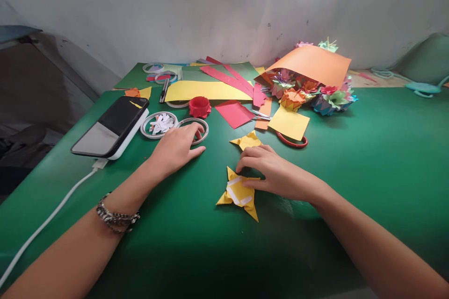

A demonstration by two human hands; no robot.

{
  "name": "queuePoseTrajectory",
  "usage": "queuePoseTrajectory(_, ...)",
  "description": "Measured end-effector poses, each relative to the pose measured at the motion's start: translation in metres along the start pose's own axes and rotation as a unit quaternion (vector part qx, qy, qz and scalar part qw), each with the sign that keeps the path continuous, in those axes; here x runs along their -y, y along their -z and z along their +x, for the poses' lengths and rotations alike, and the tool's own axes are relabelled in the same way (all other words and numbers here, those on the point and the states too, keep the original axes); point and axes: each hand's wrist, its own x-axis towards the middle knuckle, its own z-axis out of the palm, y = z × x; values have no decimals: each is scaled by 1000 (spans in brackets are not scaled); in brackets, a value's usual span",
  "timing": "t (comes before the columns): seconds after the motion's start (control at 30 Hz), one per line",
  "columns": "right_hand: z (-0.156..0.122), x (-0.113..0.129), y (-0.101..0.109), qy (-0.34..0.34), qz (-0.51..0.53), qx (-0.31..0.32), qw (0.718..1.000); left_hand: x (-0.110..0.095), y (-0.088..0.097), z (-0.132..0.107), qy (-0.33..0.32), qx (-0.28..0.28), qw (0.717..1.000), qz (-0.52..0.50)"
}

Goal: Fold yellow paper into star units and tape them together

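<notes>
My right hand (271,170) rests on a folded yellow paper star (238,194) with white tape strips, its fingers curled down and pressing the star's upper edge onto the green table (368,159). A second folded yellow piece (247,140) lies just beyond the fingers. My left hand (177,147) lies palm down, its fingers reaching onto a clear tape ring (194,127). A beaded bracelet (115,217) sits on my left wrist.
A phone (110,126) on a white charger with a cable lies at left. Another ring holds white paper scraps (159,124). Farther back are a red paper cup (199,106), coloured sheets (206,89), red-handled scissors (291,141) and paper flowers (315,91) under an orange sheet.
</notes>
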Motion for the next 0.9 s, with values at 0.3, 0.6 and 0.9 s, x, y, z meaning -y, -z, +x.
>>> queuePoseTrajectory(0.3, 5, -3, -6, 25, -21, -101, 994, -3, 4, -3, 3, -22, 1000, -21)
queuePoseTrajectory(0.6, 6, 9, -7, 70, 39, -472, 878, -51, 4, -23, -104, -66, 925, -360)
queuePoseTrajectory(0.9, 6, 19, -10, 142, 23, -452, 880, -53, 0, -28, -170, -23, 885, -433)
